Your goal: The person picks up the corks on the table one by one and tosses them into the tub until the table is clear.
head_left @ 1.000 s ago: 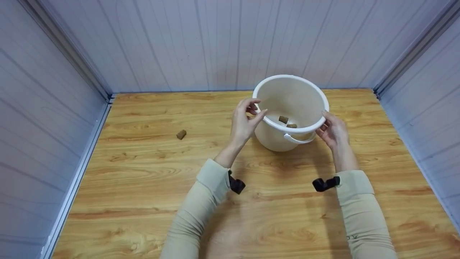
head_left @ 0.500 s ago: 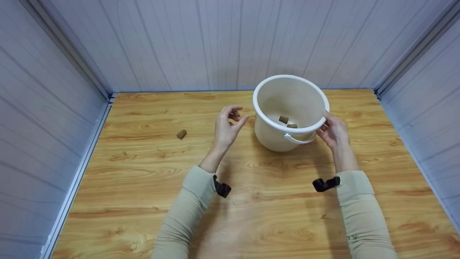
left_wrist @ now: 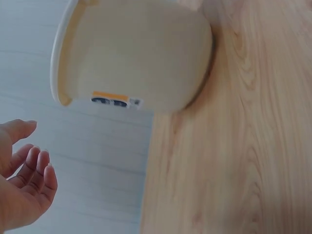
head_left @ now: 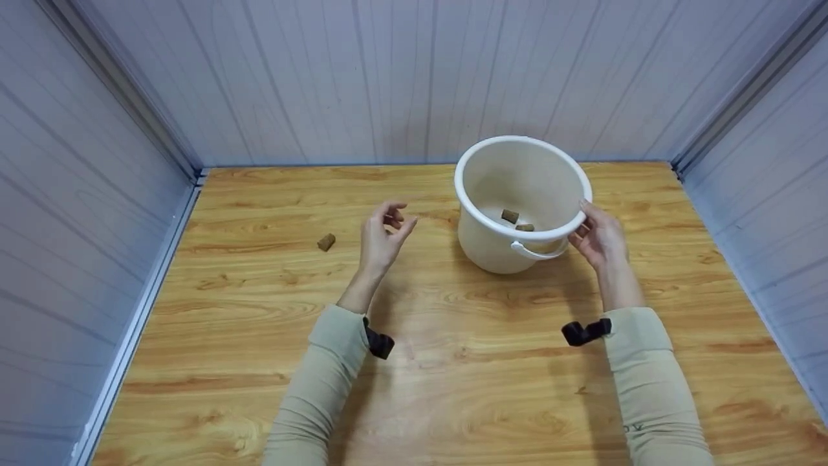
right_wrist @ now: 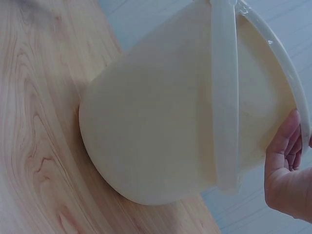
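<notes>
A cream bucket (head_left: 495, 249) with a white rim stands upright on the wooden table, its handle (head_left: 540, 252) hanging at the front. Two brown corks (head_left: 510, 216) lie inside on its bottom. My right hand (head_left: 601, 239) grips the rim at the right side, thumb on top and fingers beneath; the right wrist view shows the same hold on the bucket (right_wrist: 151, 107). To the left of the bucket and apart from it, my left hand (head_left: 381, 239) hovers with loosely bent fingers and nothing between them. Another cork (head_left: 326, 242) lies on the table left of that hand.
Pale panelled walls (head_left: 401, 77) enclose the wooden table (head_left: 479, 388) at the back and on both sides. The bucket is close to the back wall. A label (left_wrist: 114, 100) shows on the bucket's side in the left wrist view.
My left hand has come away from the bucket's rim and moved left, towards the lone cork. The right hand and the bucket have stayed in place.
</notes>
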A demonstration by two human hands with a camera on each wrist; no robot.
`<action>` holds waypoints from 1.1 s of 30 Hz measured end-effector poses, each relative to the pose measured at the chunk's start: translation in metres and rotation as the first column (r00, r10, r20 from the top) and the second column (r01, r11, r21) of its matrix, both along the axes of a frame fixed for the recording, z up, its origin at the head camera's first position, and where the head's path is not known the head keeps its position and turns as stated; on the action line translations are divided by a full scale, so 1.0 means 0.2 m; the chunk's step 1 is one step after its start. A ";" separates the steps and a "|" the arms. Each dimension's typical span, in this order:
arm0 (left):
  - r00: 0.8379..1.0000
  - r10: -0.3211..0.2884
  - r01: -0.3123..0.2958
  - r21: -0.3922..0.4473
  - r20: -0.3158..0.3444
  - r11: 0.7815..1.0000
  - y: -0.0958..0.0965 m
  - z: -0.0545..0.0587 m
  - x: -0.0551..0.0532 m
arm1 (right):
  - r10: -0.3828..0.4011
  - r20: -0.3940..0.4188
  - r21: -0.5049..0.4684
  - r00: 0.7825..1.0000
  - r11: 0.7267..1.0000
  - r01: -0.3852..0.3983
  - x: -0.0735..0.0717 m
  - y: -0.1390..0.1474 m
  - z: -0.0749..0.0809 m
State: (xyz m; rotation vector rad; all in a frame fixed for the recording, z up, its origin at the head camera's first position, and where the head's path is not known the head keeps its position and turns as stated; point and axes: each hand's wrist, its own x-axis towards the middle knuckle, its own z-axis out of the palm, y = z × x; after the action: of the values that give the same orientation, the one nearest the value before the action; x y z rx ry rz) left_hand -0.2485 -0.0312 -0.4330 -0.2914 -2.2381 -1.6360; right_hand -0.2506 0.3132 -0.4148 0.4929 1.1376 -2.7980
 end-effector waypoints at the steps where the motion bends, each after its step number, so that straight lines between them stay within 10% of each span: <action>1: 1.000 0.006 -0.006 -0.002 -0.001 1.000 -0.01 -0.01 0.00 | 0.000 0.000 0.003 1.000 1.000 0.000 0.00 0.00 0.00; 13: 0.993 0.110 -0.110 0.010 0.044 0.994 -0.15 -0.13 -0.04 | 0.005 0.010 -0.004 1.000 1.000 -0.004 0.00 0.00 0.00; 33: 0.931 0.295 -0.288 -0.066 0.217 0.955 -0.34 -0.25 -0.06 | 0.006 0.007 0.029 1.000 1.000 -0.006 0.00 -0.01 0.00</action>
State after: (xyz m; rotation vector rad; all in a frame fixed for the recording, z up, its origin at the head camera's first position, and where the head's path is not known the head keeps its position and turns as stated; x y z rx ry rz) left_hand -0.2597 -0.1001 -0.4822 0.2232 -2.3352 -1.5363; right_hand -0.2501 0.3120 -0.4141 0.4998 1.1779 -2.7764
